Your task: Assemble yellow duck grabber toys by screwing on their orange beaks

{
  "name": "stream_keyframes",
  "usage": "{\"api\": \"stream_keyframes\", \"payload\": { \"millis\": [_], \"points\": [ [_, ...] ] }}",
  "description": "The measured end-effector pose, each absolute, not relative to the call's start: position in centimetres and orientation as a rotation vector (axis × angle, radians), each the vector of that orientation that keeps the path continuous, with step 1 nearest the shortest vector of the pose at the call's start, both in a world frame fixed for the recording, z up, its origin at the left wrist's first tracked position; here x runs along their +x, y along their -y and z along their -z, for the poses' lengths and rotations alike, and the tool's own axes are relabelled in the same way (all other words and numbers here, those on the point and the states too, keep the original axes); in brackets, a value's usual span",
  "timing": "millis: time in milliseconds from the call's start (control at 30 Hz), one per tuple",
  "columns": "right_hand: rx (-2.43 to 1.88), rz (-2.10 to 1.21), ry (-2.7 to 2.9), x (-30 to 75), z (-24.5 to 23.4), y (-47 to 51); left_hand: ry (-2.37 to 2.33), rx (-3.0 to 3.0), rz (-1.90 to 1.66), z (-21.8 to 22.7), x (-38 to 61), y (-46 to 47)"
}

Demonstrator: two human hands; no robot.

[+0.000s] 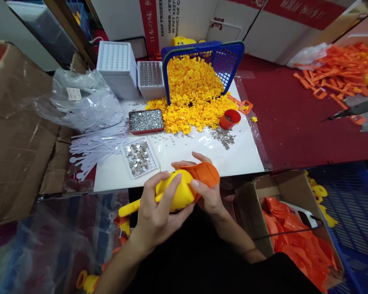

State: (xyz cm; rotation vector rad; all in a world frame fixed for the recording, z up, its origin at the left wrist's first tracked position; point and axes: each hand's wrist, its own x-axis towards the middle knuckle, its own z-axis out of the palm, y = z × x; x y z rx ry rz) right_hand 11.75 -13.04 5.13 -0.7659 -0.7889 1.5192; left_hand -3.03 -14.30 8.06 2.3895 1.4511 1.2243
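A big cardboard box (pixel 15 130) sits far left, then clear bags (pixel 79 102) and white strips (pixel 95 149). The left hand (pixel 158 212) wraps around a yellow duck-shaped toy (pixel 174 194), just off the desk (pixel 233 159) front edge. The right hand (pixel 207 192) pinches its orange beak piece (pixel 204 171). Line the beak up straight and press evenly. Open white room lies ahead; the tipped blue basket (pixel 227 57) of small yellow pieces (pixel 193 94) and the red cup (pixel 230 119) stand farther back.
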Motion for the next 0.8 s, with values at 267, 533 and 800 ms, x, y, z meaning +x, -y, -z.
{"api": "stream_keyframes", "payload": {
  "millis": [267, 533, 800],
  "points": [
    [-0.889, -1.216, 0.798, 10.1, -6.3, 14.1, -1.393, 2.344, -1.296, -6.8, -2.9, 15.0],
    [-0.883, -1.108, 0.844, 9.6, -5.4, 15.1, -1.325, 2.240, -1.390, -7.1, -3.0, 15.6],
    [-0.926, -1.009, 0.805, 11.3, -4.7, 15.0, -1.176, 2.226, -1.406, -7.0, -2.2, 14.8]
  ]
}}
